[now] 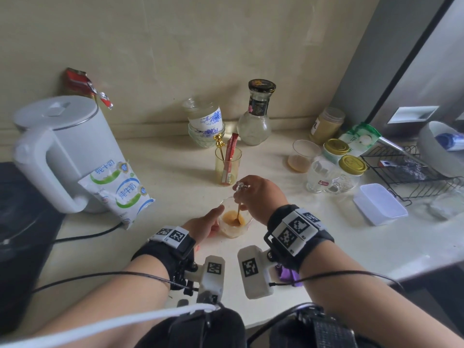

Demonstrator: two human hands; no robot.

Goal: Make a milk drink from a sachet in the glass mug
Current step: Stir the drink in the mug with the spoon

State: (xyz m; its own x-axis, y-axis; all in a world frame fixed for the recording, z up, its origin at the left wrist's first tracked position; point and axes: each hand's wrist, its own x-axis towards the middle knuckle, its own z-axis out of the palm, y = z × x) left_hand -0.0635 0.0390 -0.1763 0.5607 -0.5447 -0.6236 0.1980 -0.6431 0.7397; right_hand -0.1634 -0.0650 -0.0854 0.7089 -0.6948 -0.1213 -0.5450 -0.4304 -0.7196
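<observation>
A small glass mug (234,231) stands on the pale counter in front of me, holding light brown liquid. My left hand (206,226) grips its left side. My right hand (261,194) hovers above it and pinches the top of a thin spoon (238,213) whose bowl sits in the liquid. A white and green milk pouch (118,188) leans against the kettle to the left. Behind the mug, a yellow-tinted glass (227,167) holds a red sachet (229,156) and a gold-topped stirrer.
A white electric kettle (62,149) stands at left with its cord across the counter. Jars, a carafe (254,116) and stacked cups line the back wall. Glasses, gold-lidded jars, a white box (380,204) and a wire rack (411,172) crowd the right.
</observation>
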